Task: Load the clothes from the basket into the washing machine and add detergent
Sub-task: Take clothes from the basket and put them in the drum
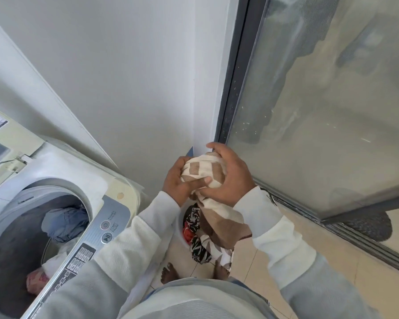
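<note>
- The left hand (179, 178) and the right hand (231, 178) meet in the middle of the frame. Both have their fingers curled round a bunched cream-and-brown checked cloth (203, 168), and the left thumb presses across its front.
- The cloth is held up in front of the white wall (129, 84), and its loose end hangs straight down below the hands.
- The hanging end covers much of the basket (181, 231) on the floor, so only a strip of its white rim shows, just right of the left sleeve (134, 236).
- In the basket, partly behind the hanging cloth, lies a black-and-white patterned garment (196, 248) with a patch of red beside it.
- The washing machine (62, 166) fills the lower left of the frame, and its lid (0, 134) is raised at the left edge.
- Inside the open drum a blue garment (65, 222) lies near the top. A white cloth (55, 261) lies lower down, and at the bottom there is a pinkish item too blurred to make out.
- The control panel (112, 217) runs along the front edge of the machine. Its power and start/pause buttons show, but the left sleeve crosses over its lower end.
- A glass door (320, 100) in a dark frame takes up the right side, and a dark mat (373, 224) shows behind the glass.
- Two bare feet (169, 273) stand on the tiled floor (258, 268) at the bottom centre, just beside the basket.
- The right sleeve (276, 240) crosses the lower right, between the basket and the door track.
</note>
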